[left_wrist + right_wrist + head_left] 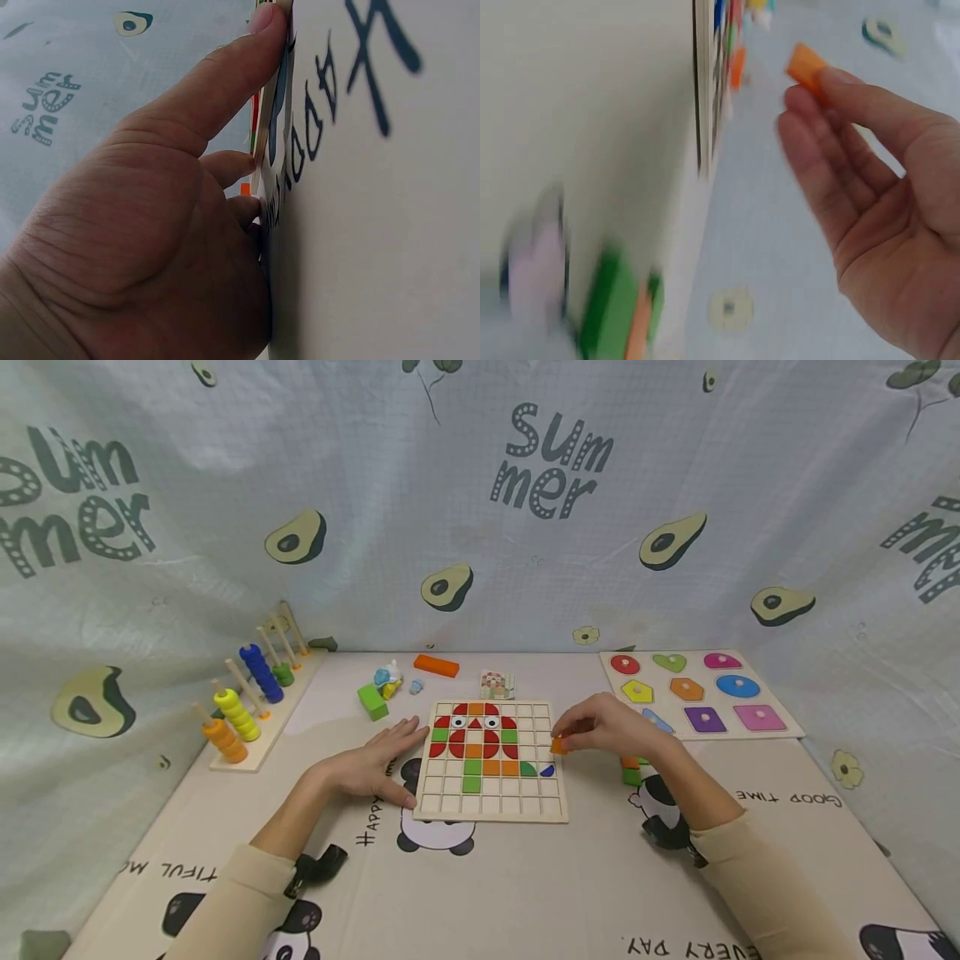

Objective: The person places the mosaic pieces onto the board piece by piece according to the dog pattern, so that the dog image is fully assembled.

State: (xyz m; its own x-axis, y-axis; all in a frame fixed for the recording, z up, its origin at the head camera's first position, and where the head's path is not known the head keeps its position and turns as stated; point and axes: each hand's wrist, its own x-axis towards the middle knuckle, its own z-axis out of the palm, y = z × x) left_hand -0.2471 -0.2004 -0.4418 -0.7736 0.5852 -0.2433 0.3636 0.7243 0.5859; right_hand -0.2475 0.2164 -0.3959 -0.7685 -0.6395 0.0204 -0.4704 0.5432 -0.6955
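Observation:
A wooden grid board [442,806] lies on the table in front of me, with red, green, orange and white tiles forming an owl-like picture. A green quarter-round tile [528,769] and a blue one [547,771] sit in the row right of two orange tiles. My left hand [375,766] rests at the board's left edge, its thumb on the near left side and its fingers spread along the frame. At the board's right edge, my right hand [611,727] pinches an orange tile [808,69] between thumb and fingertips, raised above the table in the right wrist view.
Beyond the board lie a small picture card [497,684], an orange block [437,666], green blocks [372,702] and a small toy figure [387,677]. A peg stacker [258,739] with coloured rings stands left. A shape puzzle board [765,693] lies right; more blocks [632,774] lie by my right forearm.

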